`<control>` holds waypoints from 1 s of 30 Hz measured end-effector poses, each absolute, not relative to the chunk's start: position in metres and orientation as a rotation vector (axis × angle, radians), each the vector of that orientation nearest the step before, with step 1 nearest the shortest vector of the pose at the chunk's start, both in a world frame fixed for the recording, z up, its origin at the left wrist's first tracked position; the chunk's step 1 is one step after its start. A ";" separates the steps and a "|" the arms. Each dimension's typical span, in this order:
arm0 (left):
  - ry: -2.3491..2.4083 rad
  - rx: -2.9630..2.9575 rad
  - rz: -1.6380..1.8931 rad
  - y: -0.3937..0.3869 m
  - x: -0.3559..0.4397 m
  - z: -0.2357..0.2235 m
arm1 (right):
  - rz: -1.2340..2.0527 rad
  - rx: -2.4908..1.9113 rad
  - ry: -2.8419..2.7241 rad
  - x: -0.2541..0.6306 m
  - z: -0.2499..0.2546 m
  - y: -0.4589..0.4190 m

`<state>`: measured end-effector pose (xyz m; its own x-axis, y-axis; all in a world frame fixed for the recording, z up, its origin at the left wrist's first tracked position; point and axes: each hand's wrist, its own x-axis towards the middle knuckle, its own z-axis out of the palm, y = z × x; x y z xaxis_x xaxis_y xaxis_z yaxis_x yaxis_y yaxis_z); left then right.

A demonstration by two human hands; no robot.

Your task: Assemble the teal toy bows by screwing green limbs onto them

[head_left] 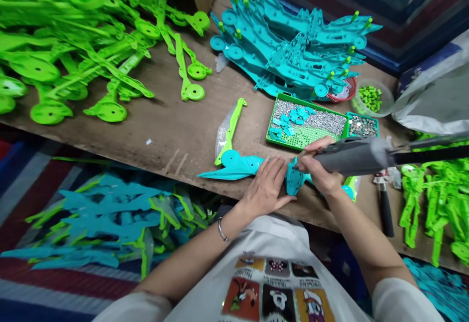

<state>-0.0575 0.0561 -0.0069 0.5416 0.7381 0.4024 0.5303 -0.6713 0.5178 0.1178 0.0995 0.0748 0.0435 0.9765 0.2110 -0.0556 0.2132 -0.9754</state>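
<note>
My left hand point(266, 185) lies with its fingers stretched out flat over a teal plastic body part point(234, 165) near the table's front edge. Just right of its fingertips, a raised teal piece point(294, 179) stands up from the part. My right hand point(322, 170) is closed around the front end of a grey power screwdriver point(355, 156), which lies nearly level and points left at the raised piece. Its tip is hidden by my fingers. A lime-green arm with a clear blade point(227, 134) sticks out behind the teal part.
Behind my hands is a green tray point(273, 126) of screws and small teal pieces. A small tray point(362, 125), a tub of green bits point(370, 98) and stacked teal bodies point(293, 48) stand beyond. Green parts point(73, 48) pile up left; a black-handled tool point(385, 209) lies right.
</note>
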 end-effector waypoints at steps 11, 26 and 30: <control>1.060 2.483 0.841 0.056 -0.058 -0.005 | 0.635 -1.120 -1.067 0.148 0.058 0.142; 1.063 2.465 0.842 0.055 -0.058 -0.007 | 0.712 -1.103 -1.134 0.139 0.050 0.153; 1.056 2.478 0.853 0.056 -0.058 -0.007 | 0.700 -1.044 -1.114 0.135 0.073 0.145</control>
<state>-0.0577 0.0559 -0.0065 0.5497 0.7332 0.4004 0.5454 -0.6780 0.4928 0.1350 0.1454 0.0726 0.3197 0.8714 0.3722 0.0423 0.3793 -0.9243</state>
